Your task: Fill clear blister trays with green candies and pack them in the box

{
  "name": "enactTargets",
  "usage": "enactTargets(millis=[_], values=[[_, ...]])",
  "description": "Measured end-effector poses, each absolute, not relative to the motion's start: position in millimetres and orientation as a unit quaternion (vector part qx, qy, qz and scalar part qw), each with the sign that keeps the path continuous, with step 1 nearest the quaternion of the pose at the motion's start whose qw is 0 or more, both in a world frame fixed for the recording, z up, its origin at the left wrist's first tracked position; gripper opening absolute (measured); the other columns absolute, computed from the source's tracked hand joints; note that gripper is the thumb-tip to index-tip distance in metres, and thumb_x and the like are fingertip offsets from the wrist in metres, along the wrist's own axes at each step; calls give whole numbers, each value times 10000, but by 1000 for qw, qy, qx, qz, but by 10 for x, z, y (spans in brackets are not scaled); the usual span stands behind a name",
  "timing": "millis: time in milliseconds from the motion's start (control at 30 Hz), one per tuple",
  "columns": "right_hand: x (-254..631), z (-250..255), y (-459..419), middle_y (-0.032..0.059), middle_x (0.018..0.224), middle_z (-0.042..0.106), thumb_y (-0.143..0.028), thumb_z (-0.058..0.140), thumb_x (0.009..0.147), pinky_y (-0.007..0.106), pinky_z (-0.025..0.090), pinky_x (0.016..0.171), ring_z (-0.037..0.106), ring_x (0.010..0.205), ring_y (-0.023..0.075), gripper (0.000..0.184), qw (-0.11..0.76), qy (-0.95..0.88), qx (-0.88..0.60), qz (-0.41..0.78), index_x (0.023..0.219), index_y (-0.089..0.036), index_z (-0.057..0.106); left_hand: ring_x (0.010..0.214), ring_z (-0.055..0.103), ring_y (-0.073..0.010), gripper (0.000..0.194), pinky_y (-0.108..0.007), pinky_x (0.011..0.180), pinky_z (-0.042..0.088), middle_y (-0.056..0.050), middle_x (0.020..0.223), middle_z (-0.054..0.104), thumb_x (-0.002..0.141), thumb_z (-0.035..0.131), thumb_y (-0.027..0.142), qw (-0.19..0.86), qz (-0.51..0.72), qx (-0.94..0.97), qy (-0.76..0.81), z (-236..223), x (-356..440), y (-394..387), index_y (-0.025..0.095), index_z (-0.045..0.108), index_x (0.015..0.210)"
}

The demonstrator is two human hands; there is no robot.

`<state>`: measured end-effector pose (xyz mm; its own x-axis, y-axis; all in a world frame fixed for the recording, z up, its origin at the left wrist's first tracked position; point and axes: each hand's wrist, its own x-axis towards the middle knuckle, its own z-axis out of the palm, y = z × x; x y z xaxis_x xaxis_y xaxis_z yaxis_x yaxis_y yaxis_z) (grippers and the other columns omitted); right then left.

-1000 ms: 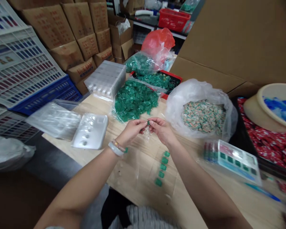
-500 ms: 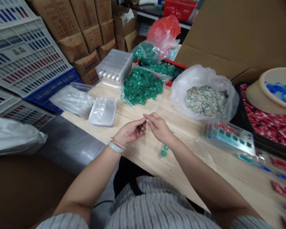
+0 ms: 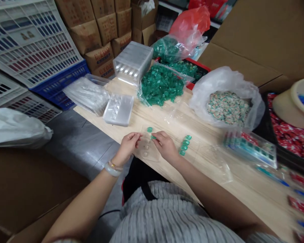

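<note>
The supporting surface is a wood-grain table [image 3: 243,189]. A thin clear tray [image 3: 152,154] lies near the front edge; a second clear tray [image 3: 193,149], right of it, carries a row of green pieces [image 3: 184,147]. Farther back rest a stacked tray pack [image 3: 134,60], an open bag of green squares [image 3: 160,84] and a white plastic bag [image 3: 202,91].

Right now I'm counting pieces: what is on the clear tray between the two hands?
On the clear tray, one green piece lies at the far end. The right hand touches a second green piece, partly covering it; whether that is seated cannot be seen.
</note>
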<state>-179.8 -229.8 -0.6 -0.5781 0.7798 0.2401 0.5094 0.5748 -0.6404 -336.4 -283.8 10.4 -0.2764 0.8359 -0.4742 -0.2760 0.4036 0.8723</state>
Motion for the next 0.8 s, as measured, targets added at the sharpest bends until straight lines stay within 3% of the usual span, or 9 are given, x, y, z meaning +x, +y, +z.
enactTargets(millis=[100,233,367,500,667,800], values=[[-1870,-69,-2222,94,885,569,-175,435,814,337,468,755,535,846,191,200,216,-876,-372,217,958,-158,573,538,464,-77,180,-185,463,355,-8,672,548,651,474,140,579,491,197,620,55,-3320,-2813,129,595,783],[-1923,-122,-2155,88,868,582,-168,442,817,338,465,769,530,871,198,168,182,-898,-353,190,877,-166,599,604,497,-89,315,-189,505,384,-17,746,564,556,409,26,580,471,219,627,31,-3293,-2799,142,580,793],[-1858,-203,-2118,81,875,588,-193,439,826,350,466,764,533,850,192,187,199,-887,-379,175,923,-180,599,646,516,-101,311,-209,554,410,-23,774,562,558,410,23,571,459,265,627,-13,-3314,-2816,143,566,799],[-1836,-233,-2087,104,880,587,-195,455,816,371,458,765,516,860,214,197,161,-901,-371,159,927,-163,614,765,551,-123,322,-244,662,447,-27,836,566,568,425,16,586,487,265,590,-4,-3338,-2841,145,533,842],[-1807,9,-2166,125,962,562,-191,432,819,356,468,760,530,872,209,345,197,-879,-387,197,1156,-132,483,937,544,-132,326,-291,857,411,-47,979,588,623,434,33,612,578,216,495,166,-3271,-2828,147,549,906],[-1788,241,-2281,99,992,559,-181,427,821,365,439,820,496,931,200,303,250,-881,-323,239,1113,-167,507,850,566,-115,271,-247,774,441,-53,961,608,696,502,113,669,568,124,463,308,-3159,-2756,150,572,955]])
